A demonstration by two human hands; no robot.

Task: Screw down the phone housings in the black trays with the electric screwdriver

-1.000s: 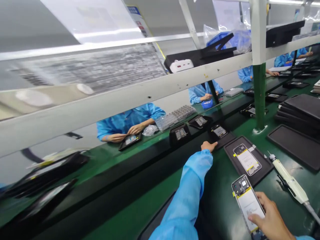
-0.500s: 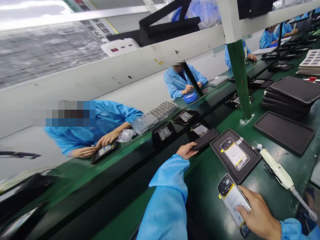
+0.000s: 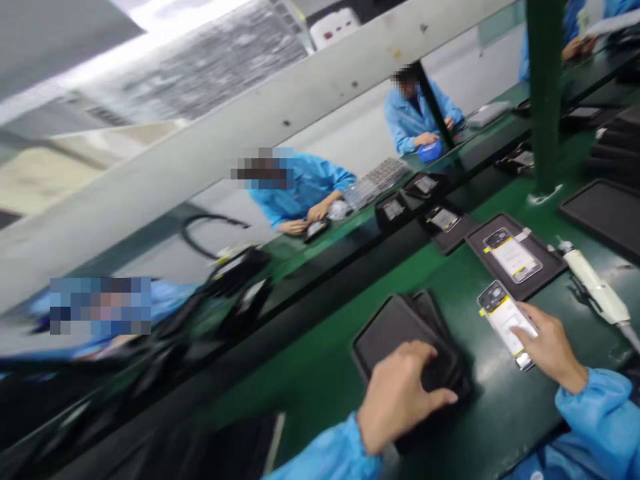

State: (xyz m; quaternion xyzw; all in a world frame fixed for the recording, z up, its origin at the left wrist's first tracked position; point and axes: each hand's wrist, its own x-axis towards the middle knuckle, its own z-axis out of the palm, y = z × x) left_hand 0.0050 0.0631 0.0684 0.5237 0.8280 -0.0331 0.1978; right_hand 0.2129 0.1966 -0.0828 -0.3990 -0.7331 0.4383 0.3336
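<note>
While your right hand [image 3: 553, 343] grips a phone [image 3: 501, 313] over the bench [image 3: 485, 427], its battery [image 3: 506, 323] apparently in but its back still open, your left hand [image 3: 400, 393] spreads its fingers above stacked trays [image 3: 387, 330], contact unclear; another open phone [image 3: 513, 255] already lies on a tray [image 3: 477, 237] beyond.

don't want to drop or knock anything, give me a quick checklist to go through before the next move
1. Held phone gripped firmly: ok as it looks, the right grip is closed around its side.
2. Left grip clear of the stacked trays: cannot tell, it is spread over them and contact is unclear.
3. Stacked trays squared up: not ok, one beneath juts out at an angle.
4. Second phone within the dark tray: ok, lying flat.
5. Electric screwdriver out of both hands: ok, lying on the bench.
6. Small parts in the held phone seated: cannot tell, too small.
</note>
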